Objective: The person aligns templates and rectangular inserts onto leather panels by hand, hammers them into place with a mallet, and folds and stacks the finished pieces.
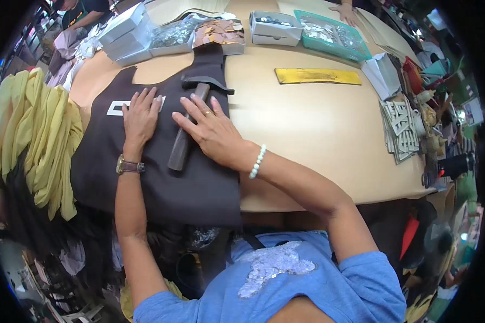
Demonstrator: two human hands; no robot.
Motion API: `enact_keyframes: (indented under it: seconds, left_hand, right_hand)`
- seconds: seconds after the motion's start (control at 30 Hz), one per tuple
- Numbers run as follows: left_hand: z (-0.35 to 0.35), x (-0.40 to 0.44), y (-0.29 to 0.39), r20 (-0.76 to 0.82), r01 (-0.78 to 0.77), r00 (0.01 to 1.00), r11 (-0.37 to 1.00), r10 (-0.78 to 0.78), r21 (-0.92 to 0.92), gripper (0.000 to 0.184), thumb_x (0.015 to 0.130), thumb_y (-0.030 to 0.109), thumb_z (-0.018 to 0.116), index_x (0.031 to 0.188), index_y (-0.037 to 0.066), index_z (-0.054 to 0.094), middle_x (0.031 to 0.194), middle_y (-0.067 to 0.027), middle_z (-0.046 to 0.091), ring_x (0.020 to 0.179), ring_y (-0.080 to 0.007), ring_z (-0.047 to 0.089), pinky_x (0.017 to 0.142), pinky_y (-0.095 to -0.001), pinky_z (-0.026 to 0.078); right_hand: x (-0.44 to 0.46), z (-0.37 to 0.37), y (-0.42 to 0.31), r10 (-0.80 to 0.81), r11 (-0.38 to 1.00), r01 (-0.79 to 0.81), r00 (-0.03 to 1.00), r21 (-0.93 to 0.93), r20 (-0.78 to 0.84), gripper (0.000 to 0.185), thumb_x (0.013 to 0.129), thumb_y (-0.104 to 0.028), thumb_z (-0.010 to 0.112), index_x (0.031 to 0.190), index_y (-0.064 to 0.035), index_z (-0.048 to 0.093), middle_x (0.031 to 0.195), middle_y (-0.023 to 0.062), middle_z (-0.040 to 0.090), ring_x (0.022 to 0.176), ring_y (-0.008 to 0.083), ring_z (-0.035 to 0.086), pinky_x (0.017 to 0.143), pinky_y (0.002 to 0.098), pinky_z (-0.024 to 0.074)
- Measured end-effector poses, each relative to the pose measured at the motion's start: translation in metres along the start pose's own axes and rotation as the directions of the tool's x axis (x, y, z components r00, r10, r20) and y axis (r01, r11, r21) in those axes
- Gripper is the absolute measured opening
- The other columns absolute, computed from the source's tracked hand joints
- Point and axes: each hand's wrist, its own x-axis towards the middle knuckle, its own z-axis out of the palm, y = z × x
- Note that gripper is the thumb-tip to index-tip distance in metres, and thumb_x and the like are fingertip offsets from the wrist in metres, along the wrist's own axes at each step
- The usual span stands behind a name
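Observation:
A dark sleeveless garment piece (161, 196) lies flat on the table under both hands. My left hand (140, 121) rests on it with fingers stretched, covering part of a white rectangular frame (113, 108) with a slot in it. A hammer (178, 153) with a dark metal head lies slantwise on the cloth, its head pointing away from me. Over the hammer's handle is my right hand (214, 132), fingers spread and not wrapped round it; whether it touches the handle I cannot tell.
Yellow cloth pieces (35, 137) hang at the table's left edge. Along the back stand white boxes (126, 32) and a green basket (334, 49) of small parts. A yellow bar (318, 76) lies right of centre, white stencils (399, 129) at the right edge. Other people work beyond the table.

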Motion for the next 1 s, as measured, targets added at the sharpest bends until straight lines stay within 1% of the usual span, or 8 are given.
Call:
enact_keyframes:
  seconds: [0.3, 0.4, 0.5, 0.6, 0.73, 0.87, 0.9, 1.0]
  left_hand:
    - [-0.016, 0.039, -0.017, 0.286, -0.208, 0.940, 0.977, 0.188, 0.041, 0.043, 0.093, 0.040, 0.038, 0.119, 0.012, 0.056, 0.132, -0.0125, 0.048, 0.127, -0.0304, 0.039, 0.095, -0.0628, 0.031]
    - [-0.025, 0.065, 0.023, 0.035, -0.230, 0.973, 0.972, 0.228, 0.050, 0.042, 0.092, 0.038, 0.038, 0.114, 0.009, 0.059, 0.119, -0.0156, 0.056, 0.112, -0.0312, 0.051, 0.094, -0.0541, 0.038]
    - [-0.028, 0.083, 0.091, 0.153, -0.347, 0.912, 0.914, 0.381, -0.210, 0.037, 0.092, 0.029, 0.038, 0.109, 0.004, 0.059, 0.107, -0.0178, 0.060, 0.103, -0.0344, 0.055, 0.091, -0.0435, 0.043]
    - [-0.014, 0.101, 0.130, 0.574, -0.419, 0.757, 0.906, 0.312, 0.060, 0.041, 0.092, 0.030, 0.039, 0.111, -0.001, 0.059, 0.121, -0.0178, 0.055, 0.113, -0.0298, 0.050, 0.096, -0.0354, 0.038]
    - [0.027, 0.150, 0.096, 0.657, -0.614, 0.633, 0.783, 0.410, 0.102, 0.037, 0.093, 0.022, 0.035, 0.113, -0.002, 0.056, 0.122, -0.0160, 0.055, 0.116, -0.0294, 0.048, 0.097, -0.0360, 0.037]
    - [0.011, 0.134, 0.101, 0.437, -0.160, 0.886, 0.987, 0.154, -0.024, 0.053, 0.094, 0.037, 0.038, 0.129, -0.002, 0.045, 0.134, -0.0220, 0.044, 0.125, -0.0336, 0.040, 0.106, -0.0367, 0.029]
    - [0.026, 0.128, 0.091, 0.110, -0.465, 0.878, 0.885, 0.466, -0.035, 0.033, 0.094, 0.021, 0.037, 0.107, -0.001, 0.058, 0.121, -0.0272, 0.050, 0.110, -0.0412, 0.047, 0.093, -0.0415, 0.039]
    - [0.020, 0.119, 0.090, 0.182, -0.536, 0.832, 0.844, 0.524, 0.019, 0.041, 0.094, 0.024, 0.043, 0.128, 0.002, 0.046, 0.137, -0.0217, 0.039, 0.128, -0.0359, 0.034, 0.104, -0.0376, 0.031]
  right_hand:
    - [-0.154, -0.104, -0.014, 0.348, 0.919, -0.270, 0.898, -0.289, 0.268, 0.050, 0.084, -0.017, 0.052, 0.132, -0.0052, 0.041, 0.139, 0.0221, 0.035, 0.130, 0.0390, 0.031, 0.100, 0.0586, 0.0276]
    - [-0.206, -0.142, -0.005, 0.587, 0.778, -0.508, 0.797, -0.370, 0.139, 0.052, 0.083, -0.026, 0.058, 0.129, -0.0040, 0.045, 0.139, 0.0220, 0.035, 0.130, 0.0390, 0.031, 0.102, 0.0567, 0.0249]
    - [-0.247, -0.173, -0.003, 0.720, 0.631, -0.692, 0.691, -0.350, -0.067, 0.049, 0.082, -0.022, 0.061, 0.126, -0.0025, 0.049, 0.139, 0.0219, 0.035, 0.129, 0.0385, 0.032, 0.105, 0.0523, 0.0238]
    - [-0.292, -0.190, -0.005, 0.791, 0.495, -0.830, 0.553, -0.259, -0.261, 0.046, 0.084, -0.016, 0.060, 0.126, -0.0010, 0.049, 0.138, 0.0209, 0.036, 0.128, 0.0385, 0.033, 0.106, 0.0509, 0.0240]
    - [-0.338, -0.201, -0.015, 0.782, 0.346, -0.891, 0.447, -0.293, -0.435, 0.042, 0.088, -0.015, 0.056, 0.126, 0.0014, 0.047, 0.135, 0.0219, 0.039, 0.125, 0.0381, 0.037, 0.104, 0.0489, 0.0269]
    - [-0.386, -0.207, -0.006, 0.778, 0.208, -0.927, 0.349, -0.311, -0.522, 0.044, 0.087, -0.017, 0.056, 0.125, 0.0023, 0.045, 0.133, 0.0220, 0.040, 0.123, 0.0377, 0.038, 0.101, 0.0483, 0.0289]
    - [-0.400, -0.208, -0.002, 0.784, 0.168, -0.928, 0.331, -0.333, -0.525, 0.044, 0.087, -0.018, 0.056, 0.125, 0.0024, 0.045, 0.132, 0.0217, 0.040, 0.123, 0.0376, 0.038, 0.101, 0.0481, 0.0292]
    - [-0.441, -0.208, 0.013, 0.802, -0.002, -0.939, 0.203, -0.343, -0.561, 0.045, 0.086, -0.021, 0.056, 0.124, 0.0018, 0.046, 0.133, 0.0209, 0.039, 0.124, 0.0377, 0.036, 0.100, 0.0504, 0.0295]
